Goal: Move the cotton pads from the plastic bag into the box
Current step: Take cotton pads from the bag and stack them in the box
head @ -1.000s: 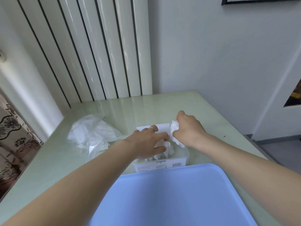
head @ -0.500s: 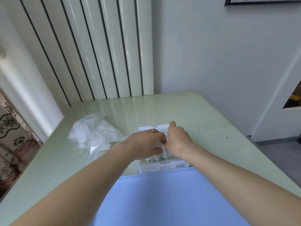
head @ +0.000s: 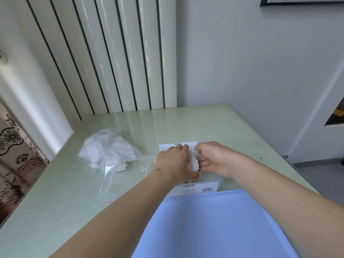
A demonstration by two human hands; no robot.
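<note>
At the far left a patterned curtain (head: 13,155) hung beside the pale green worktop (head: 55,202). Further right, the clear plastic bag (head: 109,155) lay crumpled on the worktop, with white cotton pads inside it and its open mouth trailing toward the person. Just right of the bag stood the clear box (head: 210,189), a barcode label on its near wall. The left hand (head: 175,162), a ring on one finger, lay over the box with its fingers curled down onto a bunch of cotton pads (head: 194,162) in the box; its grip appeared closed on them. The right hand (head: 214,159) met the same bunch from the other side, fingers loosely bent and touching the pads; whether it truly gripped them could not be told. A blue tray (head: 214,229) filled the near foreground.
</note>
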